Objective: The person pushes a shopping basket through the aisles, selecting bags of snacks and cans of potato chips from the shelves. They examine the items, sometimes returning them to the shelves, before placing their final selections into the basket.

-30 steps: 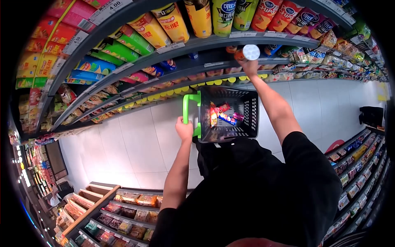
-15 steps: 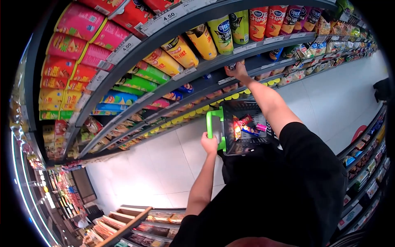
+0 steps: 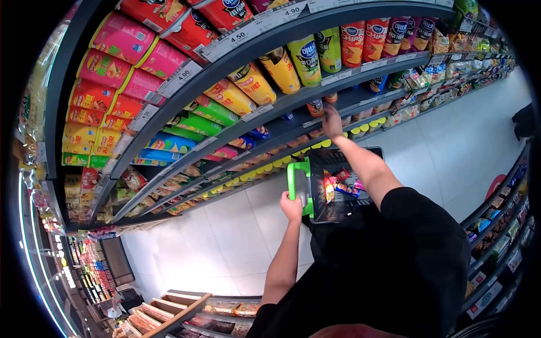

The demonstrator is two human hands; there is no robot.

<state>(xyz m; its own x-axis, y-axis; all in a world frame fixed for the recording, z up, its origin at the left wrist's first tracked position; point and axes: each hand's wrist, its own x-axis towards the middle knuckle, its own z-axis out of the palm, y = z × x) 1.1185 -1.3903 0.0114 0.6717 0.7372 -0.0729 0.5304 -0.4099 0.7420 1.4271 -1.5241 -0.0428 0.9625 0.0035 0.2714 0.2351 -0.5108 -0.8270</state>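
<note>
1. Store aisle: pale tiled floor [image 3: 225, 236] between stocked shelving units.
2. Dark shelf [image 3: 352, 97], bearing two orange canisters [image 3: 315, 108] just beyond the fingers of the right hand [image 3: 332, 124]; taller chip canisters [image 3: 282, 70] line the shelf above.
3. Right hand, partly open, fingers loosely bent; contact with either orange canister cannot be discerned.
4. Left hand [image 3: 291, 207], closed around the green handle [image 3: 291, 179] of a black basket [image 3: 313, 217] containing snack packets [image 3: 329, 188].

Bare shelf [image 3: 351, 99] beside blocking orange canisters [image 3: 315, 107]
</note>
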